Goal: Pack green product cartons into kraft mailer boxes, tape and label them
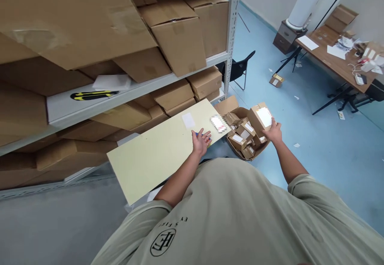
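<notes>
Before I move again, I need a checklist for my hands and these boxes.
1. Labelled box held: ok, right hand grips it.
2. Writing on its label readable: cannot tell, too bright.
3. Large carton open: ok, flap turned outward.
4. Space inside: cannot tell, small boxes hide the bottom.
5. Left hand open: ok, fingers spread.
6. Pale board free of paper: not ok, white paper lies there.
</notes>
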A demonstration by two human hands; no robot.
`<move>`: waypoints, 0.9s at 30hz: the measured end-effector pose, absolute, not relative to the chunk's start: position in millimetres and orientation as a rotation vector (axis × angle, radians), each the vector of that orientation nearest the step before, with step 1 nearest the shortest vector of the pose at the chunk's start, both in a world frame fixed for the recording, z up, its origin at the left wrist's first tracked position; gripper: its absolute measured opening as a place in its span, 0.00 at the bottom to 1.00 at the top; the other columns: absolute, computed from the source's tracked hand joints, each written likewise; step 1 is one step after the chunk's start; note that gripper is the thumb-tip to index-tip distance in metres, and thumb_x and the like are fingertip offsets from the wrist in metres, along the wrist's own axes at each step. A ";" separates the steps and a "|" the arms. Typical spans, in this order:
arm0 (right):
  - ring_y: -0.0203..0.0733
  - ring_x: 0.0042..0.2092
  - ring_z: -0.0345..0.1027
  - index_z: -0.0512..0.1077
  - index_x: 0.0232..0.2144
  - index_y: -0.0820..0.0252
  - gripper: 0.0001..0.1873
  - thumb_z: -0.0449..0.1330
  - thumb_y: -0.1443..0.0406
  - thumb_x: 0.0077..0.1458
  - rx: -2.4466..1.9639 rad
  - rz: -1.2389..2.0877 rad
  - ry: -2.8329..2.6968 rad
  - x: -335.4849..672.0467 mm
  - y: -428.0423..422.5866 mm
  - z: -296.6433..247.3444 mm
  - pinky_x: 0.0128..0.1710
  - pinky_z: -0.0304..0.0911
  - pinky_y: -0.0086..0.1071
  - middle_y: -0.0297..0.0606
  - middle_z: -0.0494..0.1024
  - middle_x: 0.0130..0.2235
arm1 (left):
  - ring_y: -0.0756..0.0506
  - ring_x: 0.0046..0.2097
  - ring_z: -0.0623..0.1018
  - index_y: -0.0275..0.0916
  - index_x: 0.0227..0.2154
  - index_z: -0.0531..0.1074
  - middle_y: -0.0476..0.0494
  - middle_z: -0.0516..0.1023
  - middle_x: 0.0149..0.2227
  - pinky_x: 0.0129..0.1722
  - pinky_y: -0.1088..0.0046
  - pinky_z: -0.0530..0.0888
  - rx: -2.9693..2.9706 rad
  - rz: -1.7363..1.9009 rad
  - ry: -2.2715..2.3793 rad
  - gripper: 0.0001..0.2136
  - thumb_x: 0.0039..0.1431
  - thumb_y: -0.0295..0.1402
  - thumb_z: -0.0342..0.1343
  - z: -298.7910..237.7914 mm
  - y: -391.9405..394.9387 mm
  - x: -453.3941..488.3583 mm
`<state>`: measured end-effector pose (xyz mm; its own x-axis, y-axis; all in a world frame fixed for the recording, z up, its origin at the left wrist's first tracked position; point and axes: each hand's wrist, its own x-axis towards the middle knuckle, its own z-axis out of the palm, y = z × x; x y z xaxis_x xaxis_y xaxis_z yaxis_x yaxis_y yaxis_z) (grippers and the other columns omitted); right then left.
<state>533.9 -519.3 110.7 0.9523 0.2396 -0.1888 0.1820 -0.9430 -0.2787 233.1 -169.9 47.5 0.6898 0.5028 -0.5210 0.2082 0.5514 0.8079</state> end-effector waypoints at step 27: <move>0.63 0.73 0.69 0.38 0.86 0.55 0.60 0.65 0.45 0.68 -2.813 0.789 -0.509 490.8 -529.4 45.7 0.62 0.73 0.45 0.57 0.63 0.79 | 0.38 0.56 0.84 0.42 0.60 0.76 0.32 0.84 0.60 0.46 0.66 0.80 0.842 0.288 1.100 0.34 0.68 0.66 0.57 33.2 -160.8 223.9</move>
<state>490.8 -529.4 45.7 0.8009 0.3698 -0.4710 0.2764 -0.9260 -0.2571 223.9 -160.8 33.2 0.4540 0.5919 -0.6659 0.1897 0.6660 0.7214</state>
